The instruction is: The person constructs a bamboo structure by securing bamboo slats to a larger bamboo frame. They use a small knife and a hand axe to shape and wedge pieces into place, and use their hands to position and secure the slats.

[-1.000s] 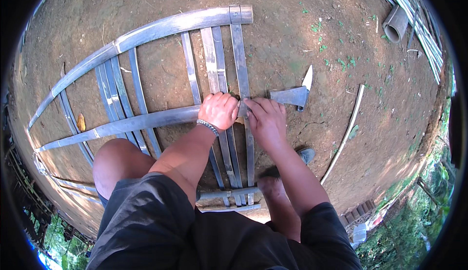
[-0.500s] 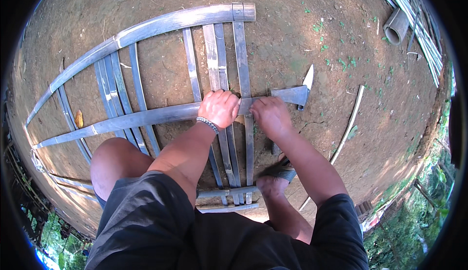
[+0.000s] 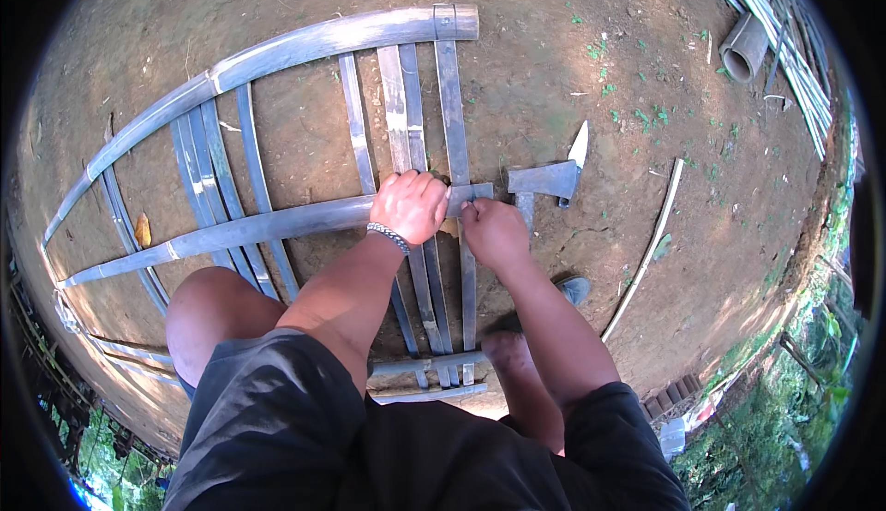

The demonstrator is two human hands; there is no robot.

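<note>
A frame of split bamboo lies on the ground before me, with thin slats crossing under its long curved rails. My left hand [image 3: 410, 208], a braided bracelet at its wrist, is wrapped over the middle bamboo rail [image 3: 268, 225]. Close beside it, near the rail's right end, my right hand [image 3: 496, 234] is closed where the rightmost bamboo slat [image 3: 468, 285] crosses. What its curled fingers pinch is hidden. Just right of that hand lies an axe [image 3: 543, 180], its handle running toward me. A pale pointed blade [image 3: 579, 145] shows behind the axe head.
The far bamboo rail [image 3: 323, 36] arches across the top of the frame. A thin stick [image 3: 646, 248] lies on the dirt at right. Farther off at upper right are a hollow bamboo piece [image 3: 746, 49] and a bundle of long poles [image 3: 784, 31]. My feet and knee are close to the frame.
My right hand has shifted slightly left and nearer to me, so the rail's end and the axe handle now show. My left hand keeps its grip on the rail.
</note>
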